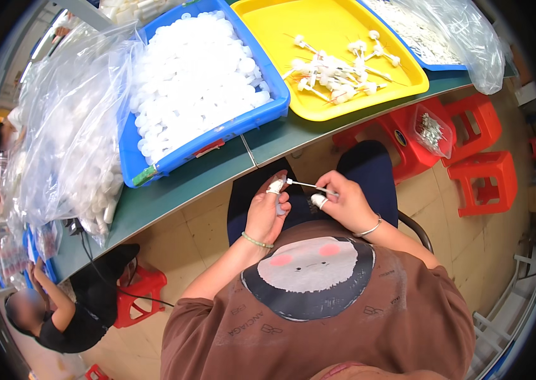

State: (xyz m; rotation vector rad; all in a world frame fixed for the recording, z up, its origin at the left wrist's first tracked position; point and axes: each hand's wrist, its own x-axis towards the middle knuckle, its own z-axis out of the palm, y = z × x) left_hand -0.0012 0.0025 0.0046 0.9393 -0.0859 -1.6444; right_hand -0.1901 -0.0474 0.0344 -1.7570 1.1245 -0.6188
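Note:
Over my lap, my left hand [268, 215] is closed, with white wrapping on its thumb. A translucent white piece shows below its curled fingers. My right hand [346, 204], also with a wrapped thumb, pinches a thin white stem [306, 185] near its right end. The stem's small white tip reaches my left fingertips; whether they grip it is hard to make out. Beyond my hands, a blue tray [223, 130] is heaped with white round plastic caps [195, 76]. The yellow tray [325, 114] beside it holds several white-capped stems with thin wires [338, 73].
Clear plastic bags [71, 126] of white parts crowd the green table [173, 196] at left. Another blue tray [448, 66] with small pale parts lies far right. Red stools [486, 183] stand at right, one bearing a small clear box [431, 130]. Another person [59, 310] sits at lower left.

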